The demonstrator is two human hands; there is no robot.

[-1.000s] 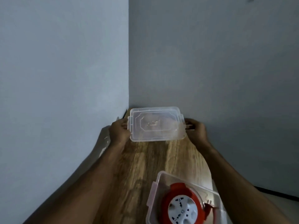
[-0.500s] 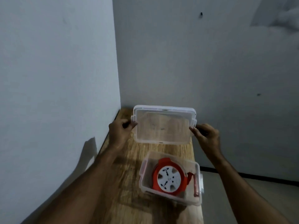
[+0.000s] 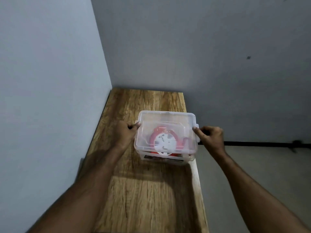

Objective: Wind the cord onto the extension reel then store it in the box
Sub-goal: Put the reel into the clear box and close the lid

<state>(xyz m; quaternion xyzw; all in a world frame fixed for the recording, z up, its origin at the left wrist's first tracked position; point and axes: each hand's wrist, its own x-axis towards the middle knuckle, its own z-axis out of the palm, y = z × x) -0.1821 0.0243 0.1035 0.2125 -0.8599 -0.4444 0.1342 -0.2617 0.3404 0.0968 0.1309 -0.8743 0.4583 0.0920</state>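
A clear plastic box [image 3: 165, 160] stands on the wooden table [image 3: 151, 195]. Inside it lies the red extension reel [image 3: 164, 140] with a white socket face, seen blurred through the plastic. A clear lid [image 3: 166, 120] sits over the top of the box, slightly tilted with its near edge above the box's rim. My left hand [image 3: 125, 133] grips the lid's left edge and my right hand [image 3: 210, 137] grips its right edge by the latch. The cord itself is hard to make out through the lid.
The narrow table runs into a corner, with a pale wall [image 3: 50, 98] along its left side and a grey wall [image 3: 202, 47] behind. To the right the table edge drops to the floor [image 3: 260, 174], where a dark cable [image 3: 260, 144] runs along the skirting.
Both hands have brought the lid from the back of the table toward me and down over the box. The reel now shows through the lid.
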